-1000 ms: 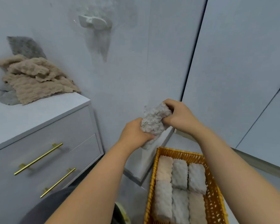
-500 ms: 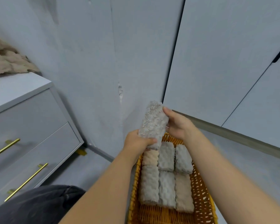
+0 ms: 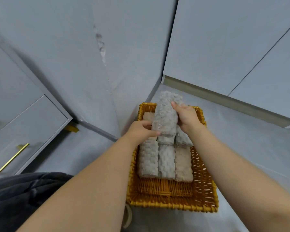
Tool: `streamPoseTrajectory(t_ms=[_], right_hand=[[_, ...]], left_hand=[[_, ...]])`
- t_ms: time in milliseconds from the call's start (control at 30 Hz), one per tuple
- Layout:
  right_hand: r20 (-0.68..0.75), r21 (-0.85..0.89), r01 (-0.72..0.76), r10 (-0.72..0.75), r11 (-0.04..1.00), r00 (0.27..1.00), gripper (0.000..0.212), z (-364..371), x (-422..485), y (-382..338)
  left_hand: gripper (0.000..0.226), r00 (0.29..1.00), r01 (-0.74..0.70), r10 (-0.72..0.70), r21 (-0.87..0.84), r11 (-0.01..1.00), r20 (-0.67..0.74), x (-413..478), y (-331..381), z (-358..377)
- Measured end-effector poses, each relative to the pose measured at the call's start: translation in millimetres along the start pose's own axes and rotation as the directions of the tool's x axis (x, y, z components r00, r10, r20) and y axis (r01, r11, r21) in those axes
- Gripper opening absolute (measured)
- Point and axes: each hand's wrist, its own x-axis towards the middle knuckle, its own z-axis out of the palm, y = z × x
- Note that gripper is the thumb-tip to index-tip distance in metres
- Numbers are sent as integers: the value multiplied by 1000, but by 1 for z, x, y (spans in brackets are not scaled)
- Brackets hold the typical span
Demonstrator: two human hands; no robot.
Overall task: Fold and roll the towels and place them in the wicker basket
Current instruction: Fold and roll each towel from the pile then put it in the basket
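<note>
Placing step: a rolled grey towel (image 3: 166, 114) is held over the wicker basket (image 3: 174, 208).

The left hand (image 3: 141, 129) grips the roll's near end from nine o'clock, and the right hand (image 3: 187, 117) curls round it from three o'clock. The roll hangs tilted over the basket's twelve o'clock end, above the stored rolls (image 3: 166, 159). Bare basket floor shows at six o'clock. The next move probably calls for lowering the roll level into a free spot, then loosening both hands.
</note>
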Motion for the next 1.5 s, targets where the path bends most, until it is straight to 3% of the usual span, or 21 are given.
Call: streamPoseTrajectory(t_ms=[67,167,267,333,433,500,600,767,967,1067,1167,1267,1367,1500], right_hand=[[-130,-120,-95,79,988,988,63,-19,12,24],[-167,-174,-224,195,959,966,22,-40,8,60],[-213,-283,-324,270,903,939,8,-53,4,99],[-254,-338,-349,272,874,928,8,-63,11,132],[-334,-365,-378,259,851,906,17,-60,7,156],[-335,-344,-376,262,860,905,14,-51,3,159],[-351,-255,-379,280,890,894,13,-39,7,168],[-380,-338,-356,220,871,898,14,-30,16,180],[-476,-595,-218,-120,773,871,18,-15,10,196],[-415,-757,-39,-435,652,799,28,-17,2,197],[-130,-877,169,-562,449,817,44,-10,-8,192],[75,-965,170,-410,201,909,71,-3,-7,199],[29,-989,65,-262,130,965,84,1,6,208],[-1,-1000,3,-186,20,983,78,5,17,215]], left_hand=[[41,996,-28,45,203,979,-79,6,-16,0],[38,967,-9,118,432,902,-226,7,-26,1],[25,946,18,122,424,905,-299,8,-30,1],[17,947,117,39,455,883,-319,13,-34,3],[22,938,333,-203,563,756,-281,18,-42,4],[25,925,379,-288,617,690,-247,19,-47,3],[28,918,397,-314,611,685,-244,24,-55,2],[21,903,430,-330,606,669,-276,30,-57,6],[20,907,420,-334,614,668,-257,32,-57,5],[23,909,414,-332,629,658,-251,32,-58,4],[33,917,393,-329,658,642,-226,32,-56,3],[35,925,371,-321,673,640,-204,31,-56,2],[27,926,367,-314,684,630,-208,31,-56,1],[29,924,375,-316,673,638,-216,32,-56,0]])
